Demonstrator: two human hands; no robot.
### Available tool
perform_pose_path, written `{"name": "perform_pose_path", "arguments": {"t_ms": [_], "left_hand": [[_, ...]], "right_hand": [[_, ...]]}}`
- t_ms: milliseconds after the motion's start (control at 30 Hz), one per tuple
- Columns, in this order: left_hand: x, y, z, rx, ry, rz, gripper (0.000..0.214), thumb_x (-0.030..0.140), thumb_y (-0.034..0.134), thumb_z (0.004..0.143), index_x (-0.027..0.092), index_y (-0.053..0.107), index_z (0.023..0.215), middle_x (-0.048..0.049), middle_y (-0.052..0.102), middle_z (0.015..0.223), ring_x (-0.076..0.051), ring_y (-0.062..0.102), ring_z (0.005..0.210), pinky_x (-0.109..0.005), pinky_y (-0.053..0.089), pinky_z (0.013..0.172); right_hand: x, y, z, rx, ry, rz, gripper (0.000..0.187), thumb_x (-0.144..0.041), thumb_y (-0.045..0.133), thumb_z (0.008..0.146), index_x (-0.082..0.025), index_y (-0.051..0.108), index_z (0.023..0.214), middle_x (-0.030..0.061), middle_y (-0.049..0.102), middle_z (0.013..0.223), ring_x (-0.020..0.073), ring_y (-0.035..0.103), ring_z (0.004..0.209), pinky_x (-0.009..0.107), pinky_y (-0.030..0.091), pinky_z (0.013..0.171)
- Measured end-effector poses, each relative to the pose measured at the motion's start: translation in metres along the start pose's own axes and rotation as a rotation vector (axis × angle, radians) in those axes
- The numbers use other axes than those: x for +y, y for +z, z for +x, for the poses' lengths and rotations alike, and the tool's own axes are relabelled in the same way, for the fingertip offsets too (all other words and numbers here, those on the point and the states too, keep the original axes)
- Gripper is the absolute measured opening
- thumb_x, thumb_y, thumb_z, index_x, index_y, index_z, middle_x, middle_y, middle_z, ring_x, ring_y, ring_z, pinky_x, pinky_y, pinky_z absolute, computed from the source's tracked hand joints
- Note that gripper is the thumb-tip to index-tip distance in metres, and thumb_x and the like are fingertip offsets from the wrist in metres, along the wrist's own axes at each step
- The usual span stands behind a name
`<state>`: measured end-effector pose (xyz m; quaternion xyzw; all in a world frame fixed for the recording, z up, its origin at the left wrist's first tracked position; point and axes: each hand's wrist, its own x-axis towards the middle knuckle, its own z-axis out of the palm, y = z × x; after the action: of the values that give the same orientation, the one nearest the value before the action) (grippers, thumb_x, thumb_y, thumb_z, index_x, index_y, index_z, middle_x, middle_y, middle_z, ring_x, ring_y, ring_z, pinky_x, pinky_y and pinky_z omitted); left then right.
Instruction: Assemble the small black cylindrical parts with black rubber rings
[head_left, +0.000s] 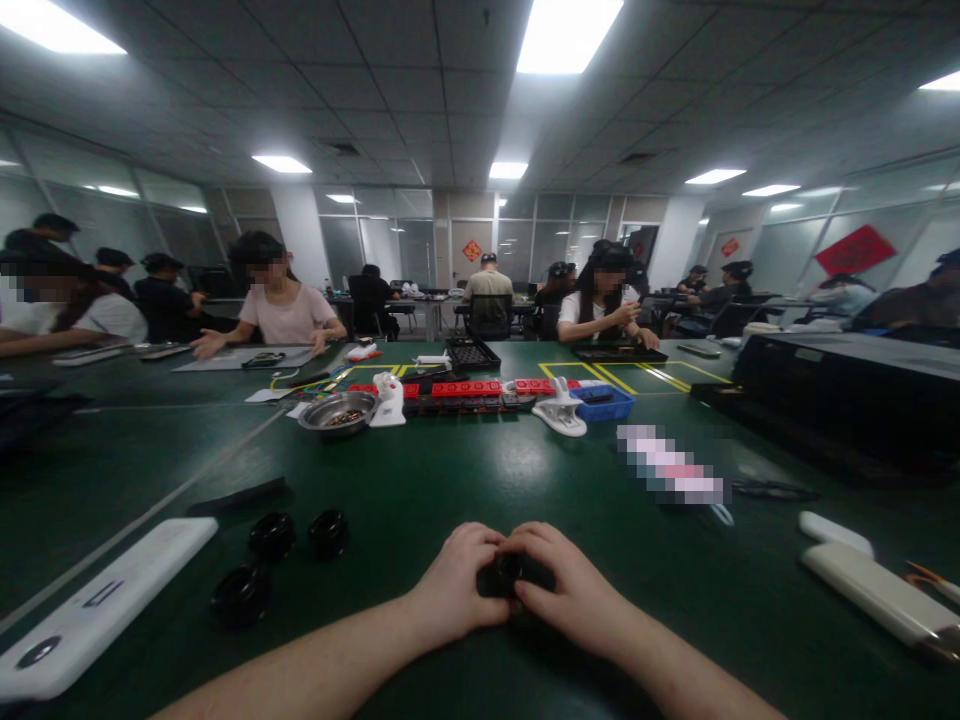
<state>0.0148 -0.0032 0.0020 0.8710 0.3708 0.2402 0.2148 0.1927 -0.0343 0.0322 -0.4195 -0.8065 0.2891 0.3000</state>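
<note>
Left of the hands (454, 578): black parts (271, 537) (three)

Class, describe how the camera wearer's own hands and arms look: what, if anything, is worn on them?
The left hand and right hand are ungloved. The left forearm and right forearm are bare where visible, with no sleeve, watch or bracelet showing.

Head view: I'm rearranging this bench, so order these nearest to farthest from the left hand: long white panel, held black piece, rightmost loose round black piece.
1. Held black piece: between both hands, touching the left hand.
2. Rightmost loose round black piece: off to the left hand's left.
3. Long white panel: farther left, beyond that loose piece.
</note>
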Motion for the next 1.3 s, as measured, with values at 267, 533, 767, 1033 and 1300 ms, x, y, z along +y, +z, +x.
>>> {"name": "perform_pose_path", "arguments": {"t_ms": [267, 533, 767, 1033, 1300], "left_hand": [[0.0041, -0.0009, -0.0011, 0.046, -0.103, 0.043, 0.052, 0.043, 0.078, 0.050, 0.021, 0.056, 0.092, -0.0039, 0.055, 0.099, -0.026, 0.049, 0.094, -0.045, 0.036, 0.090], [0.0010, 0.0016, -0.0004, 0.018, -0.053, 0.041, 0.030, 0.031, 0.073, 0.059, 0.021, 0.062, 0.085, -0.0041, 0.056, 0.098, -0.024, 0.049, 0.097, -0.038, 0.038, 0.089], [0.0049, -0.0005, -0.0009, 0.017, -0.074, 0.042, 0.044, 0.036, 0.073, 0.057, 0.021, 0.056, 0.094, -0.0051, 0.056, 0.101, -0.026, 0.050, 0.099, -0.050, 0.025, 0.100], [0.0077, -0.0005, -0.0014, 0.084, -0.154, 0.064, 0.030, 0.045, 0.070, 0.060, 0.021, 0.056, 0.072, -0.0021, 0.054, 0.087, -0.025, 0.051, 0.092, -0.052, 0.025, 0.099], [0.0078, -0.0005, -0.0018, 0.038, -0.091, 0.049, 0.031, 0.025, 0.068, 0.060, 0.022, 0.061, 0.090, -0.0033, 0.057, 0.096, -0.024, 0.052, 0.097, -0.049, 0.019, 0.104]], "right_hand": [[0.0055, 0.0034, -0.0020, 0.069, 0.071, -0.024, 0.039, -0.017, 0.062, 0.068, -0.019, 0.052, 0.106, 0.0071, 0.057, 0.104, 0.0227, 0.051, 0.098, 0.037, 0.040, 0.087], [0.0017, 0.0032, 0.0002, 0.015, 0.009, -0.011, 0.033, -0.008, 0.057, 0.066, -0.020, 0.059, 0.096, 0.0046, 0.056, 0.100, 0.0203, 0.051, 0.097, 0.033, 0.040, 0.086], [0.0018, 0.0047, -0.0027, -0.005, 0.005, 0.043, 0.052, -0.014, 0.060, 0.067, -0.020, 0.048, 0.118, 0.0087, 0.054, 0.116, 0.0241, 0.047, 0.109, 0.040, 0.035, 0.095], [0.0075, 0.0078, 0.0004, 0.138, 0.136, -0.073, 0.032, -0.019, 0.067, 0.064, -0.018, 0.051, 0.091, 0.0041, 0.055, 0.092, 0.0207, 0.052, 0.086, 0.032, 0.042, 0.076], [0.0009, 0.0018, 0.0006, 0.018, -0.037, 0.024, 0.034, -0.006, 0.053, 0.069, -0.022, 0.058, 0.100, 0.0049, 0.056, 0.105, 0.0197, 0.050, 0.101, 0.034, 0.038, 0.091]]}}
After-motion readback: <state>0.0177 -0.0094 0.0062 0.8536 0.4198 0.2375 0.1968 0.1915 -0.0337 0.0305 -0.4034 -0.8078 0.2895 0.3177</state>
